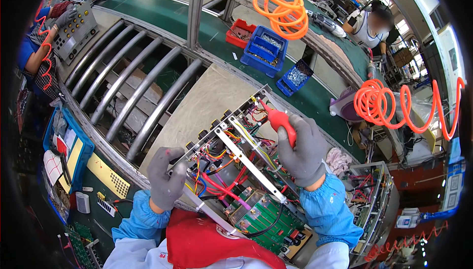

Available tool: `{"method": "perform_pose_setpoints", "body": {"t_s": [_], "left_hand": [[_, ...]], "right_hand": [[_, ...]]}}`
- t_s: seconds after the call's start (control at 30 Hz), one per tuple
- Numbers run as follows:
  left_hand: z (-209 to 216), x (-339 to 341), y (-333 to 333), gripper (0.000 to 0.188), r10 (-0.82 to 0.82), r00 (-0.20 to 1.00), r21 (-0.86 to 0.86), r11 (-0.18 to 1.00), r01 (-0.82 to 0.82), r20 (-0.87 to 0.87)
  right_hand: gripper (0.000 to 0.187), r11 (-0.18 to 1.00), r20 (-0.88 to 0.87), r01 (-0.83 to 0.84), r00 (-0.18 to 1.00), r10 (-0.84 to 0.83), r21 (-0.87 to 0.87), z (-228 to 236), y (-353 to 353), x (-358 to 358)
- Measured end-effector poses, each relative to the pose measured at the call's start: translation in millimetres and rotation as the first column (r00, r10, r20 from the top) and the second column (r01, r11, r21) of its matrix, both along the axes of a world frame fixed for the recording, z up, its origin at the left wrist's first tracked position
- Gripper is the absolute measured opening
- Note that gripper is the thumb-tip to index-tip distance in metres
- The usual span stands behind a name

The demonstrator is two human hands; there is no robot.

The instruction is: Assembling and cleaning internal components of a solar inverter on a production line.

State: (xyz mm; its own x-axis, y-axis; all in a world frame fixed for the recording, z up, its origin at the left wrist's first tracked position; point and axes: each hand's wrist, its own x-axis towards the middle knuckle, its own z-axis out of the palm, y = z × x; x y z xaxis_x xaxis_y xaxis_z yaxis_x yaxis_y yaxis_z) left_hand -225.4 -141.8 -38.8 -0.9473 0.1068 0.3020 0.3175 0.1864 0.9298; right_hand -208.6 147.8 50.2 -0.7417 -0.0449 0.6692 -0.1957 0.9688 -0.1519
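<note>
While gripping the near-left edge of the open metal chassis [236,160] at about seven o'clock from its middle, the gloved left hand [166,176] is curling its fingers shut around the frame rim, thumb pressing on top. Closing in a full fist around the red-handled screwdriver [279,120], the gloved right hand [304,150] is sitting at about two o'clock from the chassis centre, pointing the tool's tip up and left toward the chassis's far corner at about twelve o'clock. Lying tilted on the pale work board [207,101], the chassis is showing bundles of red, yellow and purple wires [224,180], a slanting silver bar [251,165] crossing over them, and a green circuit board [268,220] at about five o'clock. Lining the chassis's upper-left edge, a row of black knobs [203,134] is running toward eleven o'clock. Sitting farther off at twelve o'clock, blue parts bins [266,50] and a red bin [240,32] are resting on the green conveyor belt [315,99]. Hanging at one and three o'clock, orange coiled air hoses [283,5] are dangling overhead. Working at ten o'clock, another person's gloved hand [66,17] is touching a grey panel [76,30].
</note>
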Motion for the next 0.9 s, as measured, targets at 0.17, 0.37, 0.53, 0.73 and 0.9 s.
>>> {"method": "perform_pose_setpoints", "body": {"t_s": [0.17,0.37,0.53,0.73,0.9], "left_hand": [[3.0,1.2,1.7,0.017,-0.007,1.000,0.042,0.999,0.006,0.029],[4.2,1.6,-0.9,0.019,0.038,0.999,-0.090,0.995,-0.039,-0.022],[-1.3,2.5,1.4,0.020,-0.033,0.985,0.097,0.995,0.017,0.167],[-3.5,-2.8,1.3,0.022,-0.030,0.999,0.043,0.999,0.031,-0.039],[0.9,-4.9,-4.3,0.022,-0.136,0.988,-0.041,0.990,0.134,-0.067]], "right_hand": [[0.030,1.000,0.029,0.006,1.000,-0.006,0.000,1.3,-1.1,-0.2],[0.030,0.966,0.082,0.033,0.997,-0.012,-0.256,23.5,2.3,20.4],[0.035,0.660,0.047,0.245,0.952,-0.303,-0.710,77.4,7.3,111.7],[0.043,0.426,0.038,0.462,0.710,-0.703,-0.778,74.3,-28.5,231.1],[0.037,0.345,0.115,0.467,0.712,-0.692,-0.814,46.9,-62.8,271.6]]}}
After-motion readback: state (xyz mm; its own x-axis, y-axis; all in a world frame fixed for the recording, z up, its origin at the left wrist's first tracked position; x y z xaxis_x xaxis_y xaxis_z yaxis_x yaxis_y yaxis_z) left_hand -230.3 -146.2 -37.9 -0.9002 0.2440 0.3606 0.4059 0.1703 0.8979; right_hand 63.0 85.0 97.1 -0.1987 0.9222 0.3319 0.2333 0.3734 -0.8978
